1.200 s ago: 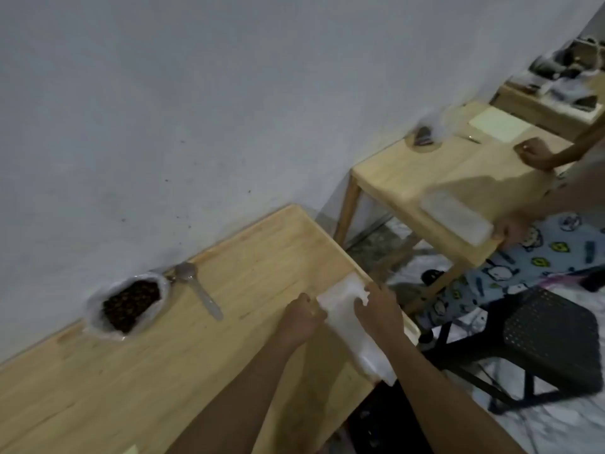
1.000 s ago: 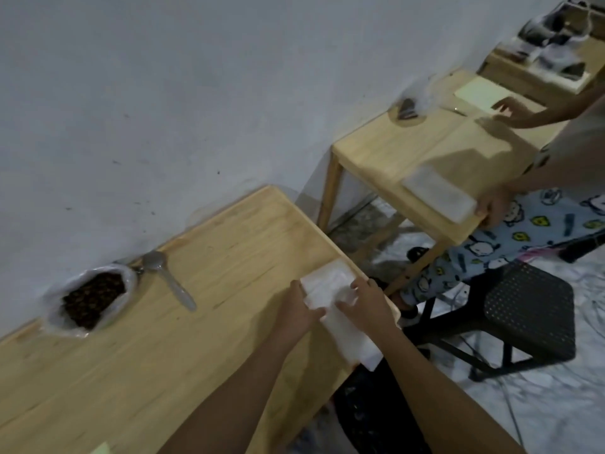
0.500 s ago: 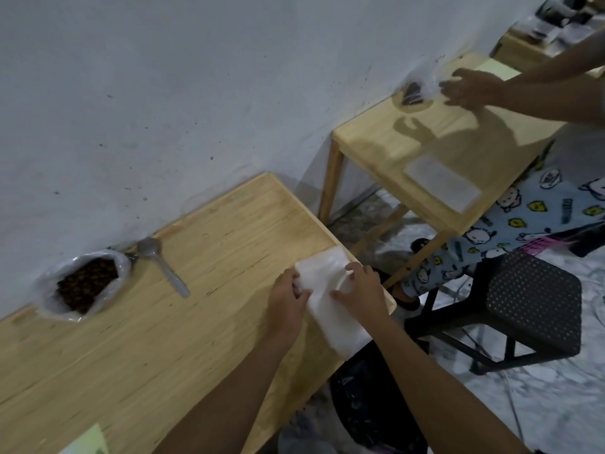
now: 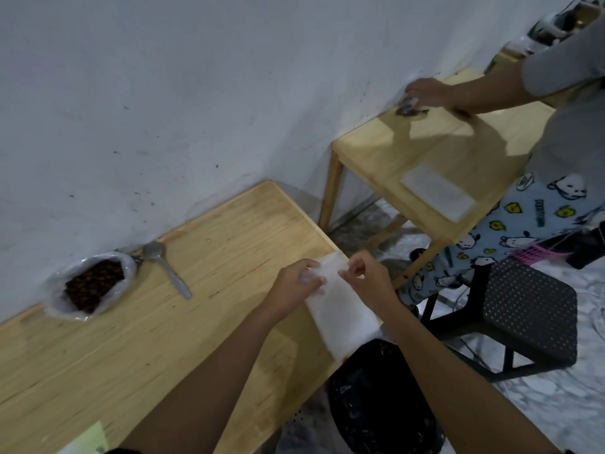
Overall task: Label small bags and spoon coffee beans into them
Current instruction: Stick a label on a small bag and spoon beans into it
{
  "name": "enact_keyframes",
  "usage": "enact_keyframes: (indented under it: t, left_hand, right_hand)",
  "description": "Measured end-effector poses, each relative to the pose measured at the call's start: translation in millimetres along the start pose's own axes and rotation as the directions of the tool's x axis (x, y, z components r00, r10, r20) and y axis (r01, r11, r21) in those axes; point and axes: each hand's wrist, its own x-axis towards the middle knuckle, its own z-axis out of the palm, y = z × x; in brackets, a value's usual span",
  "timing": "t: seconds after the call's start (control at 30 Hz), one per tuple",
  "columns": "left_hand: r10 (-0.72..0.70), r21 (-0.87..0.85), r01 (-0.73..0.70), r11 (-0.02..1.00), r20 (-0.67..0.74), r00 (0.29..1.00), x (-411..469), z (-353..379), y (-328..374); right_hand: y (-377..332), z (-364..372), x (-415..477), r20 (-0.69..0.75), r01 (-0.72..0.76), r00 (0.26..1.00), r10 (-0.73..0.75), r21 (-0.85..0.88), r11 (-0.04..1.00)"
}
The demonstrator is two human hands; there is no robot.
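Observation:
A stack of small white bags (image 4: 340, 309) lies at the right edge of my wooden table (image 4: 203, 322), partly over the edge. My left hand (image 4: 296, 283) and my right hand (image 4: 368, 276) both pinch the stack's far end, fingers closed on the top bag. An open plastic bag of coffee beans (image 4: 93, 285) stands by the wall at the left. Beside it a metal spoon (image 4: 167, 268) rests on the table, bowl toward the wall. A pale yellow-green label sheet (image 4: 90, 440) shows at the bottom left edge.
Another person (image 4: 563, 132) stands at a second wooden table (image 4: 422, 149) on the right, a hand on a small bag of beans (image 4: 407, 106); a white bag stack (image 4: 437, 191) lies there. A black stool (image 4: 530, 309) and a black bin bag (image 4: 379, 404) sit on the floor.
My hands have stayed on the stack's far end, fingers lifting the top bag's edge. The view has shifted. The other person's hand has reached to the beans by the wall.

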Motion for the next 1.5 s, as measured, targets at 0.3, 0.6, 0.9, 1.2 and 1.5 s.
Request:
enact_keyframes:
  t: [0.3, 0.6, 0.9, 1.2, 1.5]
  left_hand:
    - [0.154, -0.058, -0.169, 0.984, -0.206, 0.967, -31, -84, 71]
    - [0.298, 0.184, -0.239, 0.954, -0.454, 0.840, -119, -199, 79]
    - [0.285, 0.138, -0.280, 0.950, -0.749, 0.598, -192, -260, 52]
    - [0.250, 0.118, -0.276, 0.954, -0.821, 0.513, -221, -289, 34]
    - [0.250, 0.165, -0.204, 0.965, -0.813, 0.525, -219, -293, 27]
  right_hand:
    - [-140, 7, 24, -0.021, 0.225, 0.974, -0.224, 0.061, 0.972]
    - [-297, 91, -16, 0.351, 0.052, 0.885, -0.304, 0.576, 0.816]
    - [-352, 173, -57, 0.576, -0.029, 0.732, -0.362, 0.558, 0.829]
    - [-376, 212, -80, 0.627, 0.018, 0.675, -0.389, 0.514, 0.858]
    - [-380, 223, -80, 0.566, 0.127, 0.718, -0.405, 0.465, 0.876]
